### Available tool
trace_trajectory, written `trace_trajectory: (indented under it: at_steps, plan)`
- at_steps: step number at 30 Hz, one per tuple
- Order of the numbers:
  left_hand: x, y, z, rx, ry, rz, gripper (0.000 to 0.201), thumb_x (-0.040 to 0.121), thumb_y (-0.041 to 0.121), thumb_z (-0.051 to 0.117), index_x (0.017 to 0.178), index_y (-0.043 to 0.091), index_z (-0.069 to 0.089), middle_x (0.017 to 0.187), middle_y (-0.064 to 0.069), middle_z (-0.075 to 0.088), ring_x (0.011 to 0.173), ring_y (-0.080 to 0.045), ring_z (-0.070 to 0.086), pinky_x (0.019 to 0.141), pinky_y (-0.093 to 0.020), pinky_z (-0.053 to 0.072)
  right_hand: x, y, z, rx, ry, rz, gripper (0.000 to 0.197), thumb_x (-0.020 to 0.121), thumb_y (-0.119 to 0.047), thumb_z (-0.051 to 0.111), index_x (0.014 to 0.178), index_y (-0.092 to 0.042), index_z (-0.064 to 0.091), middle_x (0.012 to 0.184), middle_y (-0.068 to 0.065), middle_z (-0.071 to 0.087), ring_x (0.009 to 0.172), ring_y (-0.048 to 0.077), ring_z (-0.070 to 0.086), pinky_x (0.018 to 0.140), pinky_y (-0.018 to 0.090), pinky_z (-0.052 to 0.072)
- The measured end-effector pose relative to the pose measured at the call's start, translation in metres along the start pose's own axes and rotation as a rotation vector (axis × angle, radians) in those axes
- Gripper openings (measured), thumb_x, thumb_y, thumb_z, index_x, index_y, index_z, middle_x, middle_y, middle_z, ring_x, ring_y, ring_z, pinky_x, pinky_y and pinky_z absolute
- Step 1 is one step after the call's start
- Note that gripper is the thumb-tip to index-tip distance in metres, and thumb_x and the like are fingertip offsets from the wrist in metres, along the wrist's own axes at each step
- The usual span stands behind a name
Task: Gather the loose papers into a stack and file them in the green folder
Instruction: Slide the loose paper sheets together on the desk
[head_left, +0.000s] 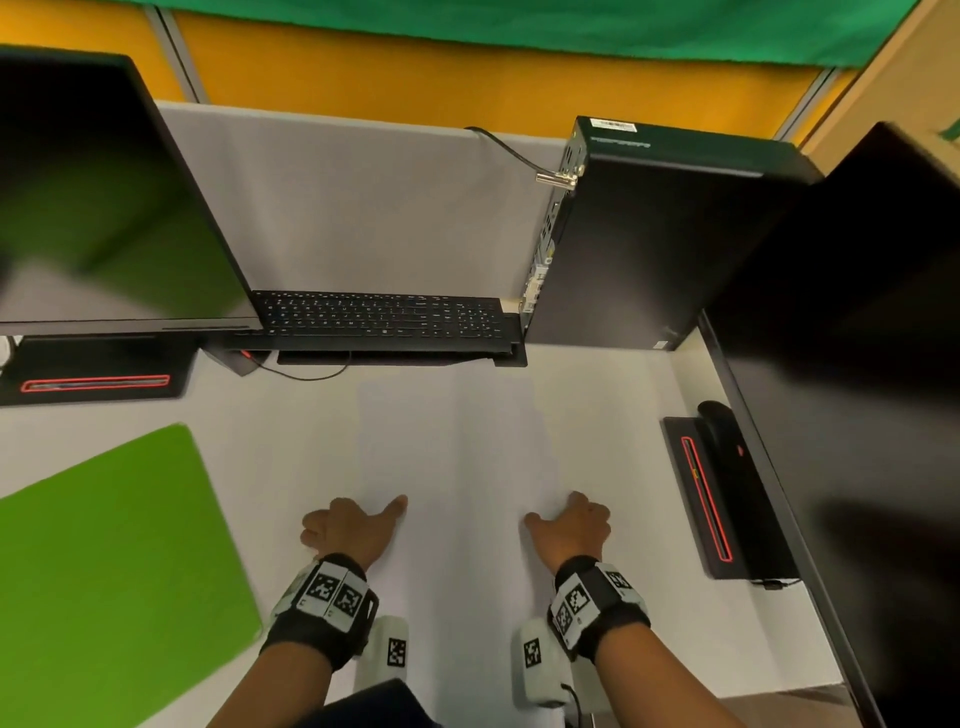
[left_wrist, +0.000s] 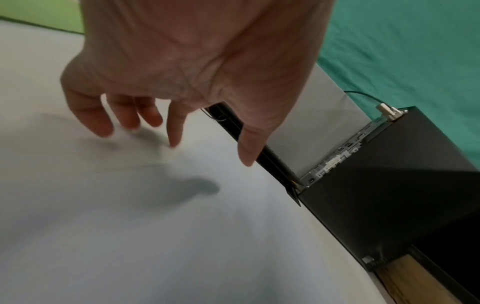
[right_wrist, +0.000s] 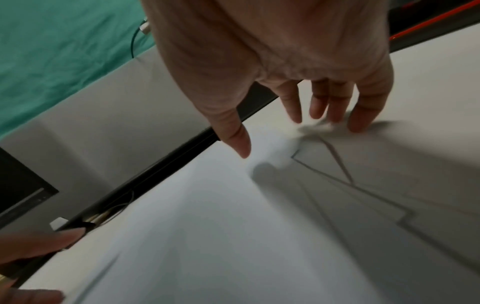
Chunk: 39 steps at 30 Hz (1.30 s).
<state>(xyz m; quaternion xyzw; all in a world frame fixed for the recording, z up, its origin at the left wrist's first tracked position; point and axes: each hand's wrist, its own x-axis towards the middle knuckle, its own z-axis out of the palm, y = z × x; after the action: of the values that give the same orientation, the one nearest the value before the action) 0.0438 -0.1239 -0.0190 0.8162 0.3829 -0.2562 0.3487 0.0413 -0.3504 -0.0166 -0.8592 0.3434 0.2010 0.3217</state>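
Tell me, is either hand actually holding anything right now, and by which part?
Nothing is gripped. The left hand and right hand have loosely spread fingers reaching down to the loose papers on the desk, the right fingertips near overlapping sheet corners. The green folder lies untouched.

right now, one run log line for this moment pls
phase: gathering | left hand: fingertips on papers, open | right hand: fingertips on papers, open | papers: overlapping, unstacked | green folder: closed, left of papers

I see bare forearms and no sleeves. Each wrist wears a black strap (head_left: 311, 631) carrying white tiles printed with black square-code markers (head_left: 332, 592). A white camera block (head_left: 537, 662) bearing its own code marker hangs below each wrist; a thin black cable trails from the right one.
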Motion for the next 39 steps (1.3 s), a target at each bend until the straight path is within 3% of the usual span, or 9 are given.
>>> trace_trajectory:
  at_steps: [5, 12, 18, 23, 26, 29, 33, 36, 39]
  plan:
    - [-0.005, 0.008, 0.012, -0.143, -0.06, -0.004, 0.106, 0.073, 0.049, 0.072, 0.144, -0.006, 0.015, 0.149, -0.026, 0.025, 0.139, -0.037, 0.027, 0.115, -0.043, 0.028, 0.0, -0.009, 0.012, 0.071, -0.091, 0.03, 0.074, 0.082, -0.027, 0.065, 0.141, -0.002, 0.027, 0.144, 0.016, 0.039, 0.13, 0.031, 0.042, 0.107, 0.035, 0.038]
    - [-0.002, 0.006, 0.013, -0.075, -0.061, -0.006, 0.094, 0.075, 0.057, 0.064, 0.143, 0.001, 0.029, 0.147, -0.021, 0.033, 0.137, -0.035, 0.029, 0.115, -0.04, 0.025, 0.003, -0.007, 0.008, 0.141, 0.015, 0.057, 0.079, 0.076, -0.024, 0.072, 0.14, -0.002, 0.03, 0.14, 0.018, 0.032, 0.121, 0.034, 0.048, 0.098, 0.037, 0.045]
    - [0.0, 0.01, 0.016, -0.256, -0.052, 0.043, 0.086, 0.076, 0.033, 0.074, 0.14, 0.0, 0.028, 0.145, -0.018, 0.04, 0.132, -0.035, 0.042, 0.111, -0.039, 0.034, 0.005, -0.008, 0.01, 0.195, -0.086, 0.089, 0.076, 0.08, -0.026, 0.069, 0.142, -0.005, 0.029, 0.146, 0.014, 0.038, 0.132, 0.029, 0.041, 0.108, 0.037, 0.038]
    - [0.014, 0.001, 0.016, -0.21, -0.089, 0.08, 0.1, 0.047, 0.061, 0.071, 0.131, 0.01, 0.05, 0.133, -0.01, 0.059, 0.121, -0.033, 0.055, 0.109, -0.05, 0.036, 0.007, -0.01, 0.008, 0.148, -0.09, 0.096, 0.07, 0.08, -0.03, 0.068, 0.139, -0.009, 0.038, 0.145, 0.014, 0.034, 0.13, 0.028, 0.041, 0.105, 0.034, 0.039]
    - [0.015, -0.001, 0.017, -0.213, -0.114, 0.165, 0.078, 0.065, 0.039, 0.076, 0.132, 0.008, 0.052, 0.134, -0.012, 0.058, 0.121, -0.031, 0.055, 0.106, -0.044, 0.043, 0.009, -0.011, 0.007, 0.247, -0.116, 0.087, 0.07, 0.081, -0.023, 0.068, 0.14, -0.006, 0.034, 0.145, 0.013, 0.037, 0.129, 0.028, 0.044, 0.103, 0.033, 0.04]
    - [0.011, 0.001, 0.008, -0.303, -0.195, 0.22, 0.071, 0.063, 0.024, 0.083, 0.125, 0.005, 0.055, 0.125, -0.013, 0.063, 0.112, -0.032, 0.06, 0.1, -0.043, 0.048, 0.012, -0.007, 0.004, 0.403, -0.11, 0.082, 0.069, 0.083, -0.012, 0.065, 0.142, -0.006, 0.031, 0.145, 0.013, 0.04, 0.128, 0.028, 0.045, 0.102, 0.03, 0.039]
    - [0.019, -0.007, -0.002, -0.369, -0.184, 0.28, 0.074, 0.071, 0.006, 0.079, 0.134, 0.002, 0.04, 0.133, -0.015, 0.054, 0.12, -0.032, 0.054, 0.1, -0.035, 0.043, 0.025, 0.012, 0.007, 0.631, -0.029, 0.121, 0.045, 0.084, 0.003, 0.056, 0.128, -0.005, 0.053, 0.125, 0.016, 0.058, 0.093, 0.024, 0.055, 0.084, 0.03, 0.045]
    - [0.026, -0.017, -0.007, -0.371, -0.242, 0.355, 0.078, 0.078, 0.001, 0.07, 0.143, 0.002, 0.028, 0.137, 0.0, 0.041, 0.133, -0.027, 0.041, 0.109, -0.034, 0.031, 0.031, 0.018, 0.003, 0.639, -0.035, 0.102, 0.03, 0.082, 0.008, 0.054, 0.104, -0.002, 0.07, 0.097, 0.02, 0.07, 0.069, 0.025, 0.059, 0.065, 0.032, 0.052]
    - [0.028, -0.024, -0.016, -0.431, -0.304, 0.388, 0.094, 0.074, 0.015, 0.077, 0.149, 0.01, 0.02, 0.15, 0.001, 0.032, 0.141, -0.022, 0.031, 0.117, -0.036, 0.023, 0.03, 0.004, -0.005, 0.561, -0.025, -0.075, 0.026, 0.082, 0.006, 0.054, 0.088, -0.011, 0.073, 0.088, 0.013, 0.071, 0.074, 0.022, 0.062, 0.068, 0.023, 0.053]
